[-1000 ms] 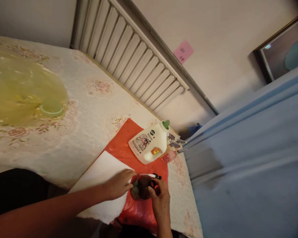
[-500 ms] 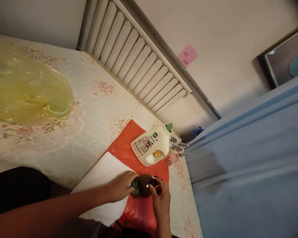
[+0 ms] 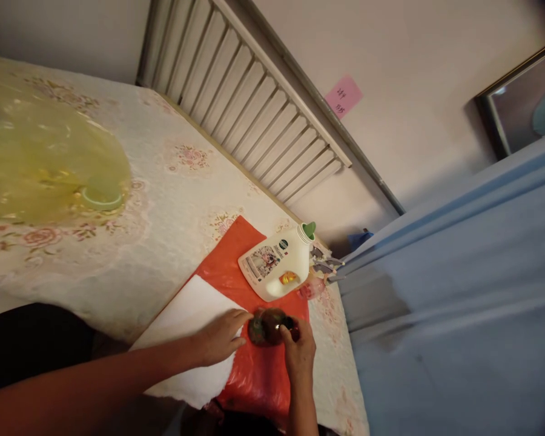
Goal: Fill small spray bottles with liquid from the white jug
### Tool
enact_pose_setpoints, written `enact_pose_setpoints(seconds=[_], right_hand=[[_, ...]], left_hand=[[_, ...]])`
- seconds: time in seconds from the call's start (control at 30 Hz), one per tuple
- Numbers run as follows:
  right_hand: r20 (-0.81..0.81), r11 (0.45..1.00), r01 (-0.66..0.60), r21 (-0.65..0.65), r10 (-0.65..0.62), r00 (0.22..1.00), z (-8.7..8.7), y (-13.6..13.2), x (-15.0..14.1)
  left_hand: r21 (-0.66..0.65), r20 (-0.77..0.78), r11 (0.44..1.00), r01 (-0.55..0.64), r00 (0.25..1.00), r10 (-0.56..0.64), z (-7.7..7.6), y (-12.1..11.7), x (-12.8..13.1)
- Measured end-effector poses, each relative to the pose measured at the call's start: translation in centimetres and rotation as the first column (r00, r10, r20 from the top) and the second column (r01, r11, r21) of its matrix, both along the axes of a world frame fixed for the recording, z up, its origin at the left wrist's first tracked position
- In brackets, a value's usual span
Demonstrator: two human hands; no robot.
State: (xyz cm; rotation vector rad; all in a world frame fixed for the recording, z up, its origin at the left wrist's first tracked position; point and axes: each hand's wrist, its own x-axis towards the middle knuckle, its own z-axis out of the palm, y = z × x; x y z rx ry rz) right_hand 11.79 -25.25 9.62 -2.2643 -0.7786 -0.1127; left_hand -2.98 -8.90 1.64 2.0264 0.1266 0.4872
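Right hand [image 3: 300,350] pinches the dark glossy bottle [image 3: 270,327] by its narrow end over the red plastic sheet [image 3: 260,381]; left hand [image 3: 220,339] has thumb and fingers apart by the other end, contact unclear. Detergent jug [image 3: 277,263] already uncapped, white cloth [image 3: 195,306] laid out; bottle handling looks under way, can't tell how much remains.

Flower-patterned cloth [image 3: 163,224] on table: yellow bag [image 3: 31,157], red sheet [image 3: 258,381].
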Motion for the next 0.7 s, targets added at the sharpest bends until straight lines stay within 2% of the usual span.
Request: enact_pose_setpoints(seconds=[0.13,0.3,0.47,0.57,0.7], right_hand=[[0.106,0.997,0.077,0.012,-0.078,0.991,0.0,0.1,1.5],[0.248,0.983,0.155,0.093,-0.174,0.953,1.1,-0.1,1.4],[0.146,0.995,0.084,0.057,-0.091,0.985,1.6,-0.4,1.0],[0.1,0.999,0.025,0.034,-0.029,0.995,1.2,-0.1,0.7],[0.067,0.999,0.02,0.028,-0.021,0.998,0.4,0.7,0.1]], left_hand=[[0.007,-0.02,1.0,-0.017,1.0,0.017,-0.9,0.0,0.3],[0.028,-0.023,0.999,-0.026,0.999,0.026,-1.5,0.0,0.5],[0.029,-0.008,0.999,-0.035,0.999,0.036,-1.3,0.0,0.5],[0.029,0.017,0.999,-0.031,0.999,0.03,-1.2,0.0,0.5],[0.023,0.027,0.999,-0.031,0.999,0.03,-1.3,0.0,0.5]])
